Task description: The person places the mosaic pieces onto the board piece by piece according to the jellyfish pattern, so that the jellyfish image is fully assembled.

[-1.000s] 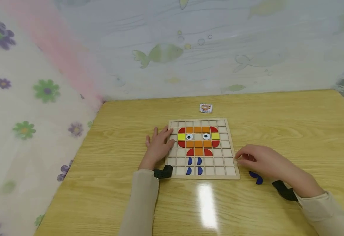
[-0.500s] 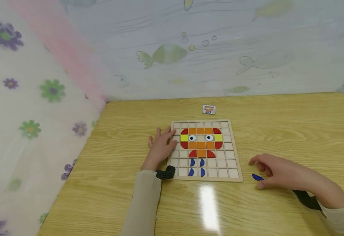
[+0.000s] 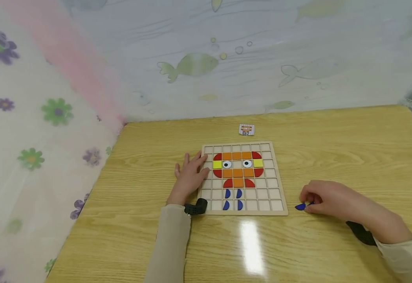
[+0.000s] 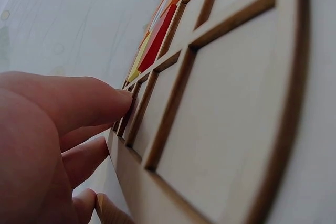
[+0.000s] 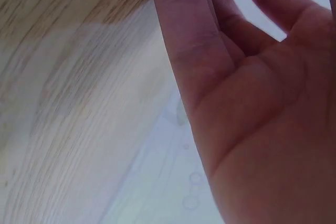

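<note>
A square wooden grid board (image 3: 275, 183) lies on the table, bearing a figure of orange squares (image 3: 238, 173), red quarter-rounds, yellow squares and two eye pieces (image 3: 226, 164). Below these, several blue half-round pieces (image 3: 239, 205) sit in the two lowest rows. My left hand (image 3: 189, 179) rests on the board's left edge with fingers spread; the left wrist view shows a fingertip (image 4: 125, 98) touching the frame. To the right of the board, my right hand (image 3: 333, 200) pinches at a blue half-round piece, partly hidden by finger and thumb. Another blue piece (image 3: 300, 206) lies just left of the thumb.
A small printed card (image 3: 246, 129) with a similar figure lies behind the board. The wooden table (image 3: 149, 157) meets a painted wall (image 3: 248, 86) at the back and a flowered wall (image 3: 57, 149) on the left.
My right hand has moved from beside the board's right edge to the loose blue pieces, and its finger and thumb have closed together there. The left hand stays on the board.
</note>
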Tool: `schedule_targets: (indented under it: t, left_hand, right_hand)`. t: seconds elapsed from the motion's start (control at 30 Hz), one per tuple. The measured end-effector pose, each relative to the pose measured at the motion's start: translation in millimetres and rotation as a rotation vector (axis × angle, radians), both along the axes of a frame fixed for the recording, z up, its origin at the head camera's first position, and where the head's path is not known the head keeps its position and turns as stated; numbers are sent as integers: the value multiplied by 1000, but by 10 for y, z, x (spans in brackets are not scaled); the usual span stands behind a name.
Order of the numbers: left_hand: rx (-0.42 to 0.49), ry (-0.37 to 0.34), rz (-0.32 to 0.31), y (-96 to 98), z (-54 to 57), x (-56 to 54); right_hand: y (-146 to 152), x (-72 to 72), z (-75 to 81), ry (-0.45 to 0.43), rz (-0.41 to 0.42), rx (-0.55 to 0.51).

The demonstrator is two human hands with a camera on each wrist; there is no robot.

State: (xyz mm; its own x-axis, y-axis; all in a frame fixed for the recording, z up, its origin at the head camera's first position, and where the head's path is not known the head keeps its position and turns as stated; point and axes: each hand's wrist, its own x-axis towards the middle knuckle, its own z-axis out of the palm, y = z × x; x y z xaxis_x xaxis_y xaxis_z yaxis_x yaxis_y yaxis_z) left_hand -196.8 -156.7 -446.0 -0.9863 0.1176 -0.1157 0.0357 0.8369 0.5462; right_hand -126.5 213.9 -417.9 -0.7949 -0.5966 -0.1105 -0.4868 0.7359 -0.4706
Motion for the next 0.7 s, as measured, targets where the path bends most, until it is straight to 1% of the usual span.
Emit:
schedule_targets:
  t: [0.1,0.17,0.27,0.37,0.53,0.63,0.7]
  left_hand:
    - [5,2,-2,-2,8,-2]
    - [2,2,-2,-2,9,-3]
    - [-9,5,-2,-13,1,1]
    - [-7,14,-3,-23,1,14]
    - [24,18,-11,-19,13,28]
    - [27,15,-16,-14,15,24]
    - [28,15,-17,-14,16,22]
  right_hand:
    - [-30,-6,-3,60,0,21]
    - [-51,-4,-6,69,-1,20]
    - [-78,-3,-15,56,7,1]
    - [-104,-2,-11,34,-9,-12]
    - [-146,3,15,27,-47,27]
    - [-181,3,31,50,-69,51]
    - [-204,-11,32,69,-65,48]
